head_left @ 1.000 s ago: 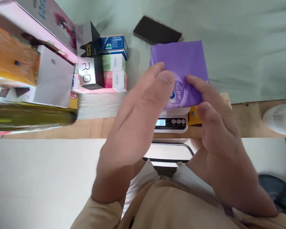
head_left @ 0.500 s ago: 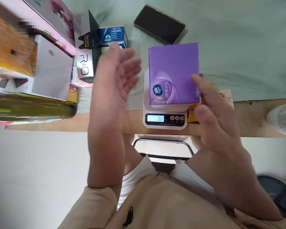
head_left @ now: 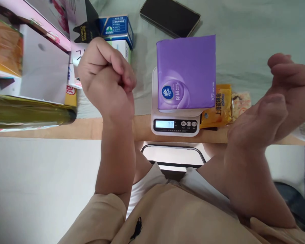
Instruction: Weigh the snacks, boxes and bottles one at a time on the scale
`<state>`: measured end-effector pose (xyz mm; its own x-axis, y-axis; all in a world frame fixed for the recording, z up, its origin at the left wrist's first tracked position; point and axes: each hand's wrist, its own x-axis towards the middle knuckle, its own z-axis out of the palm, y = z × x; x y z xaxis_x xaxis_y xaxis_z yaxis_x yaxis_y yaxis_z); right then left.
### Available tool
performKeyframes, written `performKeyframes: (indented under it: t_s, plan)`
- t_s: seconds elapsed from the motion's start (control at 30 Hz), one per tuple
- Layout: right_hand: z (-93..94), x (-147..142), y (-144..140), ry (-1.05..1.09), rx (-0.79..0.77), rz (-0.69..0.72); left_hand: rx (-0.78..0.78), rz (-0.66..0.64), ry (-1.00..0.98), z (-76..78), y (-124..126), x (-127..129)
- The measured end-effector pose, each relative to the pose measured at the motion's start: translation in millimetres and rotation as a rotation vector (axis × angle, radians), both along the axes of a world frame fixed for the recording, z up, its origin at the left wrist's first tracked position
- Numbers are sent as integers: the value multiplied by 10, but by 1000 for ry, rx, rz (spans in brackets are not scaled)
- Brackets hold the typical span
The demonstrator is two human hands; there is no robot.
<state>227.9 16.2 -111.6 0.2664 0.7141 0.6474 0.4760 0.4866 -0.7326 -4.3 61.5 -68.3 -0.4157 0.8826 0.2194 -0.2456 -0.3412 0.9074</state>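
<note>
Left hand (head_left: pixel 106 81) fisted, right hand (head_left: pixel 274 105) fingers (head_left: pixel 289 73) loosely open, both empty.

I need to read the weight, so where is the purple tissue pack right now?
In the head view the purple tissue pack lies on the white scale at centre, between the raised hands, with the phone beyond it.

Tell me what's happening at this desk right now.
A person sits at a table with a purple tissue pack lying on a small white kitchen scale, whose display is lit. Neither hand touches it: the left hand is raised in a closed fist to the left of the scale, and the right hand is lifted open off to the right. A yellow snack packet lies beside the scale, a dark phone behind it.
</note>
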Motion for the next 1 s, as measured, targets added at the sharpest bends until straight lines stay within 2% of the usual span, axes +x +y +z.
performKeyframes:
  t_s: [0.1, 0.23, 0.37, 0.47, 0.6, 0.7, 0.83, 1.0]
  plan:
    - [-54, 40, -14, 3, -34, 17, -33, 12, 30, 34, 4, -9]
    - [-66, 38, -13, 42, -4, 74, -68, -7, 90, 54, 18, -37]
    - [24, -38, -18, 73, 9, 65, -47, -64, 91, 43, -6, -53]
    - [69, -72, -16, 50, -13, 41, -9, -58, 73, 22, -19, -51]
    - [23, -62, -2, 42, 28, 57, 52, -25, 53, -5, -38, -23]
    - [-16, -44, -4, 89, 42, 89, 12, -20, 50, 0, -40, 0]
    - [-5, -20, -17, 78, 15, 94, -47, 18, 199, -9, -1, -9]
    - [-2, -9, -20, 25, 14, 60, -21, -103, 303, -72, 2, -51]
